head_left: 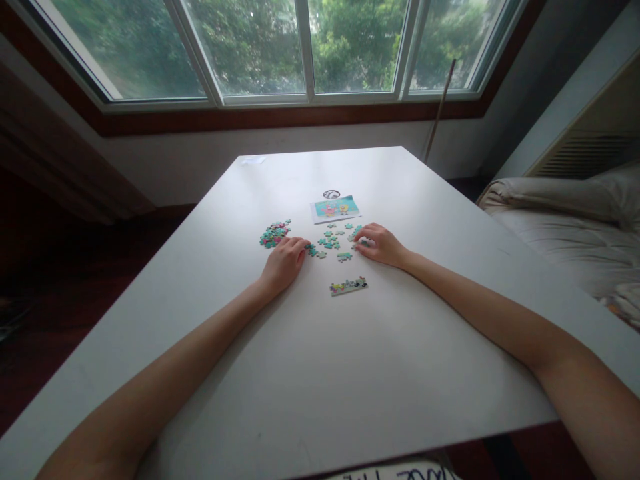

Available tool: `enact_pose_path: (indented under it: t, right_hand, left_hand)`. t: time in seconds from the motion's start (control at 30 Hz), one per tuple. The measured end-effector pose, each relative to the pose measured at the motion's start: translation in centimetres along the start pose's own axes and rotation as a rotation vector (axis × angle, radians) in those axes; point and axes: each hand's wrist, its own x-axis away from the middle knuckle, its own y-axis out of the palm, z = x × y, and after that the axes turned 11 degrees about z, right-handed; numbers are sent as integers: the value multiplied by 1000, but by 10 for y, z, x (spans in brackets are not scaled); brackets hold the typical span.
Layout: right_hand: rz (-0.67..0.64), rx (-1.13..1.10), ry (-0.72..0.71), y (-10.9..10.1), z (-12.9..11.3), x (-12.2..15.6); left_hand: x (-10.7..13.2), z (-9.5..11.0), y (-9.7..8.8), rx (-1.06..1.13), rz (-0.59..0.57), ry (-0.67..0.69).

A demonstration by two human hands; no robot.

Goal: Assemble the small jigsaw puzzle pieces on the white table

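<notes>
Small teal and pink jigsaw pieces lie on a white table (pixel 310 373). A heap of pieces (pixel 273 234) sits at the left and loose pieces (pixel 331 241) are spread in the middle. My left hand (pixel 284 262) rests knuckles up with fingers curled, its fingertips touching pieces beside the heap. My right hand (pixel 380 244) lies over pieces at the right of the spread, fingers bent and pinched on a piece. A short joined strip of pieces (pixel 349 286) lies nearer to me, between my hands. A picture card (pixel 335 209) lies beyond the loose pieces.
A small round dark object (pixel 331 194) lies past the card, and a scrap of paper (pixel 253 160) sits at the table's far edge. A bed with pale bedding (pixel 565 220) stands to the right. A stick (pixel 439 110) leans under the windows.
</notes>
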Motion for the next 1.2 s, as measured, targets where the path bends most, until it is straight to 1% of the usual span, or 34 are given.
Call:
enact_pose_path:
  t: [0.1,0.23,0.33,0.4,0.43,0.5,0.67,0.77,0.97,1.2]
  right_hand:
    - [-60,41,-16,-1,-2,0]
    - [-256,114,-60,-1,-7,-1]
    - [-398,154,-38,-3,-11,-3]
    - [-452,168,-26,-4,-13,-4]
    - [-459,172,-26,-4,-13,-4]
    - [-426,169,-42,-4,-12,-4]
    - [-232,102,-141,-2,-8,-1]
    - [-169,84,-154,0,-7,-1]
    - [-170,101,-176,3,-6,-1]
    - [-124,15,-172,-1,-10,-3]
  left_hand:
    - [0,0,0,-7,3,-5]
    - [1,0,1,-12,5,-12]
    - [1,0,0,-11,3,-19]
    - [1,0,0,-4,6,-24]
    - [1,0,0,-1,7,-25]
    - [1,1,0,1,8,-26]
    - [0,1,0,-5,8,-21]
    - [0,2,-1,-3,10,-28]
    - [1,2,-3,4,6,-39]
    - [2,1,-2,-4,8,-28]
